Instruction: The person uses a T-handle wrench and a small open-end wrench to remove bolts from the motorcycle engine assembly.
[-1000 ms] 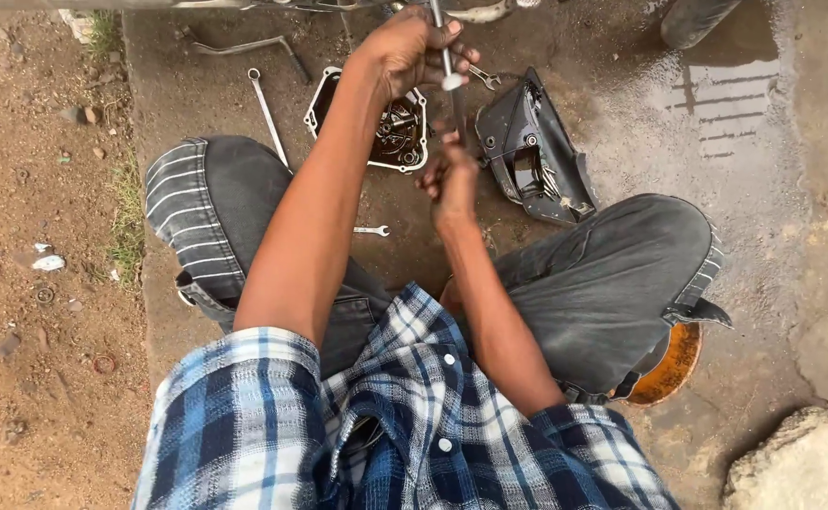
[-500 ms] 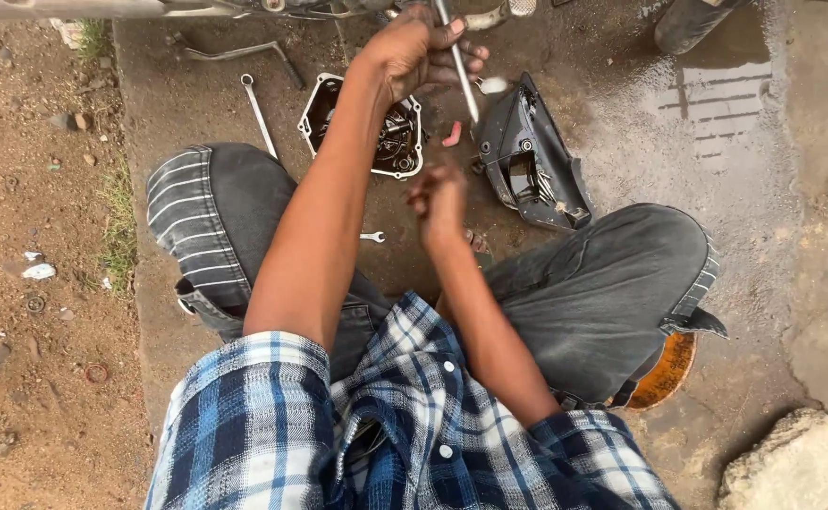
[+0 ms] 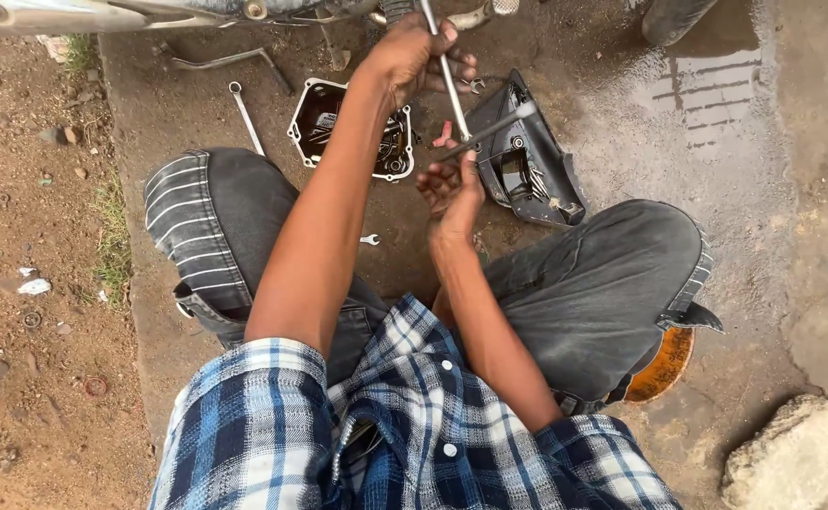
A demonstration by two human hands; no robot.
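Right hand point(image 3: 452, 184) higher; wet concrete point(image 3: 707, 85).

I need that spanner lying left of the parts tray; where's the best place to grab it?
Judging by its pose, take the spanner at mid-shaft, coming from above and the left. It lies flat on the concrete, ring end away from the person, lower end against the left knee. The tray crowds its right side; the left side is bare ground.
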